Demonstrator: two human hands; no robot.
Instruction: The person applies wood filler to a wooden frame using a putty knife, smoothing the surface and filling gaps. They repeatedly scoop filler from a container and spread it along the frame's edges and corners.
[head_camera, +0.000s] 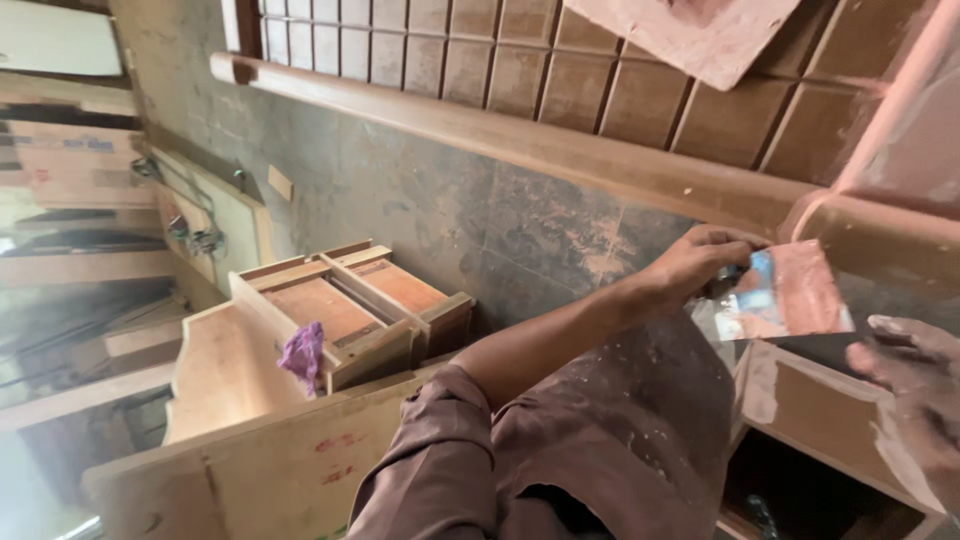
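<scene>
My left hand (700, 262) reaches out from a brown sleeve and grips the handle of a wide metal putty knife (785, 295). The blade is smeared with reddish-brown filler and lies against a filler-coated wooden frame (880, 235). My right hand (915, 400), caked with dried filler, sits at the right edge with its fingers apart, resting on a wooden box panel (825, 415) just below the blade. It holds nothing. My knee in dusty dark trousers (620, 430) is under the left forearm.
A long rounded wooden rail (500, 135) and a gridded wooden panel (600, 80) lie across the top. Wooden drawers (350, 300) with a purple rag (303, 352) stand on the grey tiled floor (450, 210) at left. A plywood board (280, 460) is at the bottom left.
</scene>
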